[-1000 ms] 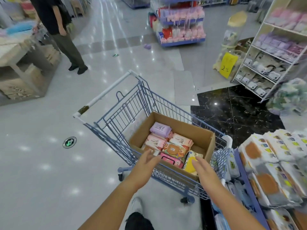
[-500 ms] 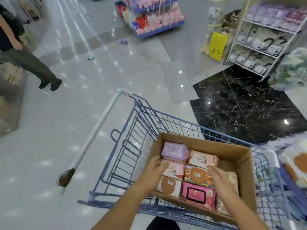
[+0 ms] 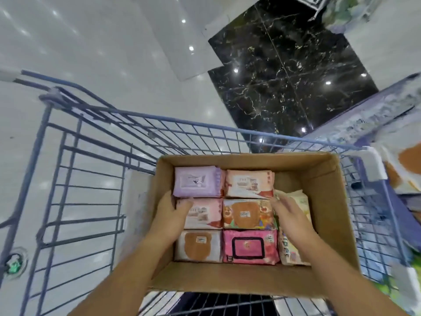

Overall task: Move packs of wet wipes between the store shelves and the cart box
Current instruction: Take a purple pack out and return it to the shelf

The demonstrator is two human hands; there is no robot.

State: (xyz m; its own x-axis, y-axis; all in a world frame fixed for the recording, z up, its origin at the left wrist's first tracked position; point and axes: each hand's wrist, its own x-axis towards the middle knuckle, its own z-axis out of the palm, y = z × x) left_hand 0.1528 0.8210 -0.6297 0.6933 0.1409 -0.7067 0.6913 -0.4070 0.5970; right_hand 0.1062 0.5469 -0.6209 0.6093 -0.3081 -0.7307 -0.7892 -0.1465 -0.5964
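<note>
cart [image 3: 127, 142]: blue | box [image 3: 328, 201]: brown | floor tile [image 3: 284, 71]: black, veined

Packs [image 3: 248, 216] in box [image 3: 328, 201] in cart [image 3: 91, 142]

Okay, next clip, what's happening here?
A person has both hands in a cardboard box sitting in a blue shopping cart. The left hand holds the left end of a pale pink wipes pack, thumb on top; the right hand touches the right edge of the bear-print pack beside it. Every pack lies in the box, none lifted.
</note>
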